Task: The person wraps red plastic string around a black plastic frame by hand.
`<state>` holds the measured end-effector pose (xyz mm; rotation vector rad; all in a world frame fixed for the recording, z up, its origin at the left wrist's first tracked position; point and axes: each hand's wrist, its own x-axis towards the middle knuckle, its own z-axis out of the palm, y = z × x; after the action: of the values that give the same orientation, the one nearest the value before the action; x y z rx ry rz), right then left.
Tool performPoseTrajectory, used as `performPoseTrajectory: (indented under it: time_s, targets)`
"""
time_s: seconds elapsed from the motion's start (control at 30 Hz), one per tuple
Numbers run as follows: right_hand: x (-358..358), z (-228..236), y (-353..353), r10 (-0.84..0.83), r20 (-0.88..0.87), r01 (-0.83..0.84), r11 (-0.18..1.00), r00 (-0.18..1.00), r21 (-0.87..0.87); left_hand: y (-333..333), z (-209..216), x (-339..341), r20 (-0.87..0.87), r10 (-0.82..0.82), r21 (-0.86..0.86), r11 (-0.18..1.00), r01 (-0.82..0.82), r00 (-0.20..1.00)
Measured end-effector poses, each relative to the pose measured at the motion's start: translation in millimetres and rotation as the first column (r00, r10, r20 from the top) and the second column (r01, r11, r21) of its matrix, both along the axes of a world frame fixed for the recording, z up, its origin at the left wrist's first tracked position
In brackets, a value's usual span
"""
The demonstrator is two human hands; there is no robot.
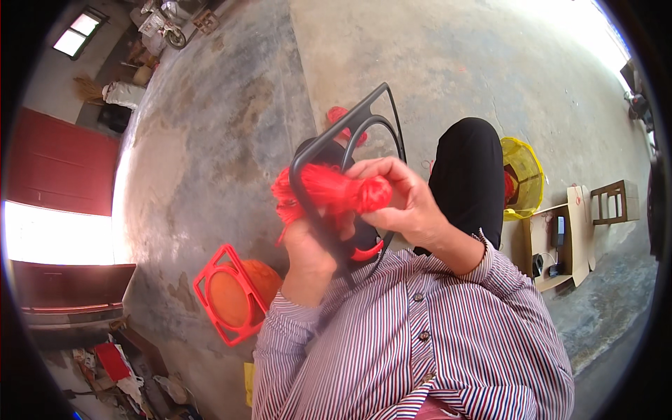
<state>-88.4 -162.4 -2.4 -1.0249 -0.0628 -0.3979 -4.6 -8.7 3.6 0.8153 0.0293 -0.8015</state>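
Note:
A bundle of shiny red strands (323, 187), like a tassel with a rounded knob at its right end, is held up before my lap. The fingers of my right hand (402, 199) close round the knob end. My left hand (309, 255) grips the loose-strand end from below; its fingers are partly hidden by the bundle and a bar. Across the bundle runs one bar of a black frame (329, 143) with a curved inner ring, tilted over my left leg. Whether my left hand also touches the frame I cannot tell. A red curved piece (367, 252) shows beneath.
A red frame (234, 294) with a round orange seat or cushion-like part is on the floor at left. To my right are a yellow basket (535, 178) with red material inside, an opened cardboard box (577, 245) and a wooden stool (616, 201). Household clutter lines the left wall.

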Motion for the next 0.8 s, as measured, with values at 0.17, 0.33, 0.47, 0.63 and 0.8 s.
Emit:
performPoseTrajectory:
  time_s: [0.17,0.33,0.47,0.63,0.8]
  targets:
    - [-8,31,-41,-0.233,0.109,0.202,0.950,0.966,0.237,15,-6,13,-0.074,0.042,-0.088,0.995,-0.048,0.996]
    - [-34,0,-52,-0.290,-0.145,0.141,0.769,0.946,-0.623,19,-9,23,-0.001,-0.032,-0.070,0.997,0.032,0.999]
    - [-29,-22,-36,-0.379,-0.268,-0.033,0.524,0.886,-0.851,19,-14,28,-0.069,-0.258,-0.082,0.964,0.252,0.964]
    - [-7,-30,-42,-0.492,-0.306,-0.054,0.463,0.815,-0.885,13,-5,25,-0.087,-0.312,-0.036,0.950,0.310,0.946]
    - [34,-23,-35,-0.481,-0.289,-0.030,0.476,0.828,-0.879,6,4,5,0.133,-0.222,0.101,0.972,0.210,0.966]
